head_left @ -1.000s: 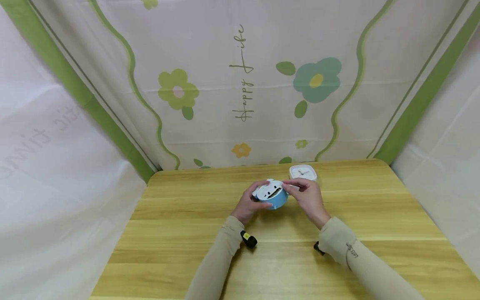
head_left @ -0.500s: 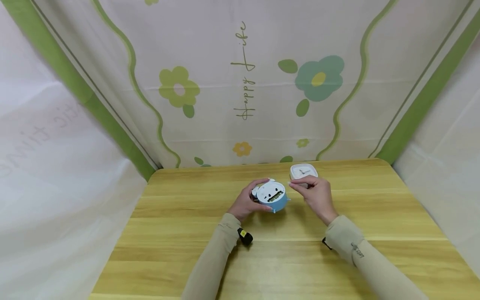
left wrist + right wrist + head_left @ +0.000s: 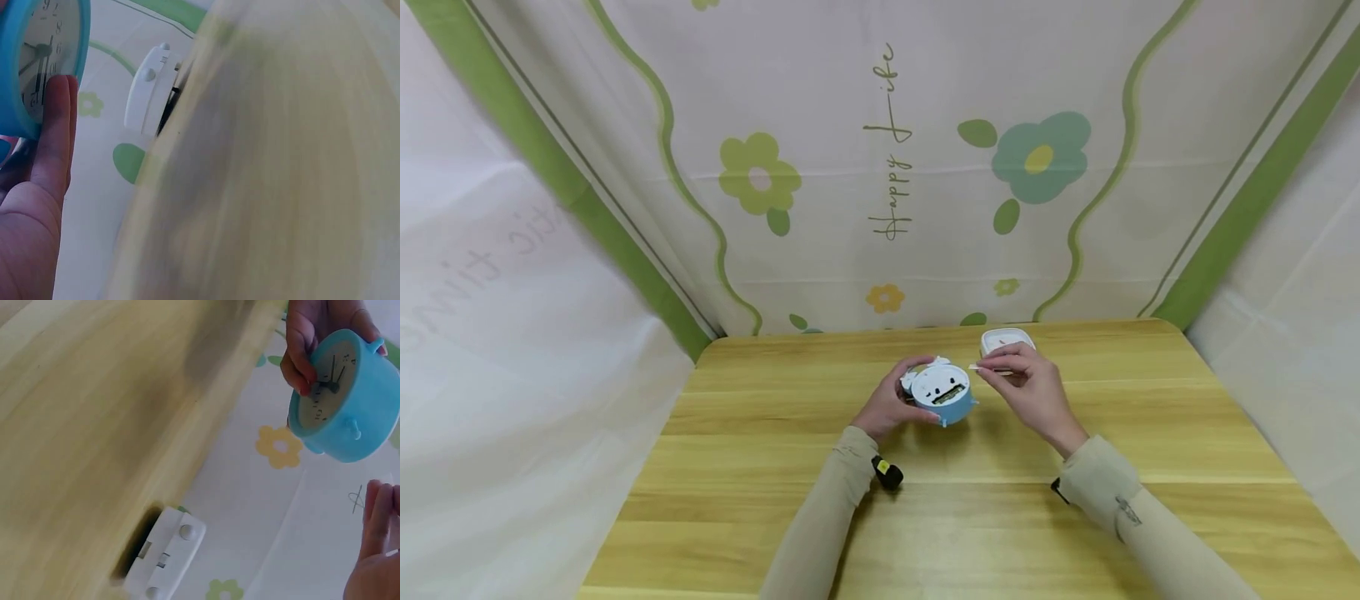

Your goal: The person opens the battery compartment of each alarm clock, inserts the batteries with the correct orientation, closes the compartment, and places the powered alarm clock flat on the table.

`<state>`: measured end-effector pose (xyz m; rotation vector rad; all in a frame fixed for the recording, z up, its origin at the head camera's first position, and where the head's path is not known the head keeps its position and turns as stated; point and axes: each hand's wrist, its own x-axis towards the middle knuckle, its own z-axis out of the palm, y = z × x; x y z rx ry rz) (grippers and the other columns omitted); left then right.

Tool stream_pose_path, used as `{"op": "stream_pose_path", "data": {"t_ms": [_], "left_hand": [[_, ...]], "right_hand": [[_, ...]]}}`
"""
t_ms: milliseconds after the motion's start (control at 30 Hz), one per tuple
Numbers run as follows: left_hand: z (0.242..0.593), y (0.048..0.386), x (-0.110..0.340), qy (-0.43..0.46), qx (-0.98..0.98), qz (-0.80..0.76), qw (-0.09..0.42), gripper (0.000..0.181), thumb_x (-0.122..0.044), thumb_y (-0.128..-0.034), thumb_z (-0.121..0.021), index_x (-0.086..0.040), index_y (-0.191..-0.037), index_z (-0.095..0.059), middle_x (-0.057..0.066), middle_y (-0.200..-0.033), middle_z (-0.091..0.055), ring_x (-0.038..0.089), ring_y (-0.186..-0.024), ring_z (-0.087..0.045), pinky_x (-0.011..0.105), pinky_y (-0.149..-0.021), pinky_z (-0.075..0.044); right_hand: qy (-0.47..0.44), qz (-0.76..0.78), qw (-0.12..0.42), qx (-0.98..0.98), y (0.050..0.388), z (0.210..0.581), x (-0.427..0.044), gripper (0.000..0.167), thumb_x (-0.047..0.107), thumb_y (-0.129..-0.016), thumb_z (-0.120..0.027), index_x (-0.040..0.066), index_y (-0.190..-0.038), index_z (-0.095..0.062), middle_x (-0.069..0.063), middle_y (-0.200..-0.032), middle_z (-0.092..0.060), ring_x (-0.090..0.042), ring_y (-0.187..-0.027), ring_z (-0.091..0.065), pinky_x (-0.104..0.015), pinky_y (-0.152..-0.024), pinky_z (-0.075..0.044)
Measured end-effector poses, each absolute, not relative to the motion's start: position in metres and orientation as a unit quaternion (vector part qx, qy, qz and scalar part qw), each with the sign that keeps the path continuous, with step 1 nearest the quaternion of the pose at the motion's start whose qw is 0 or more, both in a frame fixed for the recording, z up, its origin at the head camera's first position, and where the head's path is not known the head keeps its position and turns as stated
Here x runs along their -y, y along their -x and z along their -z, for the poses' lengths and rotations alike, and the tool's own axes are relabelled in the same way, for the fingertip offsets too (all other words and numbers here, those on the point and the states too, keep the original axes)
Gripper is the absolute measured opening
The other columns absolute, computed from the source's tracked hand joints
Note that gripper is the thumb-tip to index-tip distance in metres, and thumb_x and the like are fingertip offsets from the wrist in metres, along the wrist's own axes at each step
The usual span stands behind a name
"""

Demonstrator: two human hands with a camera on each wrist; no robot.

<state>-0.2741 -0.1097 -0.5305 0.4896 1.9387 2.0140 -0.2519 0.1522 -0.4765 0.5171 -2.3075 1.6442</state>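
My left hand (image 3: 886, 408) grips a round light-blue alarm clock (image 3: 953, 407) above the table. The clock's white back (image 3: 934, 383) is turned up, with an uncovered slot (image 3: 949, 395) that looks dark and yellowish inside. Its dial (image 3: 328, 387) faces down, and the fingers (image 3: 55, 125) of that hand lie against it in the left wrist view. To the right of the clock, apart from it, my right hand (image 3: 1028, 398) pinches a small flat white piece (image 3: 974, 367), perhaps the slot's cover. That piece does not show in the right wrist view.
A white square clock (image 3: 1006, 336) lies on the wooden table (image 3: 970, 525) near the back edge, partly behind my right hand. Behind the table hangs a flowered curtain (image 3: 820, 250), with more pale cloth (image 3: 512, 400) on both sides.
My right hand has drawn back from the blue clock to the right with the white piece, exposing the slot. The left hand keeps its grip and has shifted slightly left.
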Motion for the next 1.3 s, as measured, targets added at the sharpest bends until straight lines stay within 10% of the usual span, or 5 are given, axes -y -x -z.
{"op": "stream_pose_path", "data": {"t_ms": [433, 867, 1300], "left_hand": [[0.521, 0.271, 0.106, -0.231, -0.670, -0.683, 0.176, 0.105, 0.015, -0.0676, -0.088, -0.023, -0.155, -0.045, 0.011, -0.152, -0.047, 0.024, -0.131, -0.052, 0.035, -0.106, -0.052], [0.512, 0.272, 0.117, -0.235, -0.690, -0.663, 0.173, 0.104, 0.010, -0.0648, -0.093, -0.027, -0.152, -0.049, 0.013, -0.151, -0.048, 0.026, -0.131, -0.054, 0.037, -0.106, -0.052], [0.514, 0.272, 0.117, -0.242, -0.681, -0.666, 0.184, 0.104, 0.012, -0.0636, -0.092, -0.026, -0.151, -0.050, 0.009, -0.152, -0.048, 0.026, -0.133, -0.053, 0.039, -0.108, -0.051]], "right_hand": [[-0.333, -0.487, 0.186, 0.786, 0.239, 0.469, -0.145, 0.022, -0.005, -0.073, -0.089, 0.011, -0.088, -0.085, -0.002, -0.091, -0.079, -0.015, -0.086, -0.066, -0.018, -0.084, -0.045], [-0.286, -0.510, 0.102, 0.805, 0.234, 0.468, -0.157, 0.015, 0.001, -0.078, -0.087, 0.012, -0.089, -0.084, -0.004, -0.093, -0.079, -0.005, -0.088, -0.069, -0.021, -0.075, -0.060], [-0.347, -0.392, 0.227, 0.821, 0.232, 0.469, -0.160, 0.028, -0.001, -0.067, -0.093, 0.020, -0.084, -0.085, 0.010, -0.083, -0.079, -0.006, -0.076, -0.068, -0.012, -0.069, -0.050]]}}
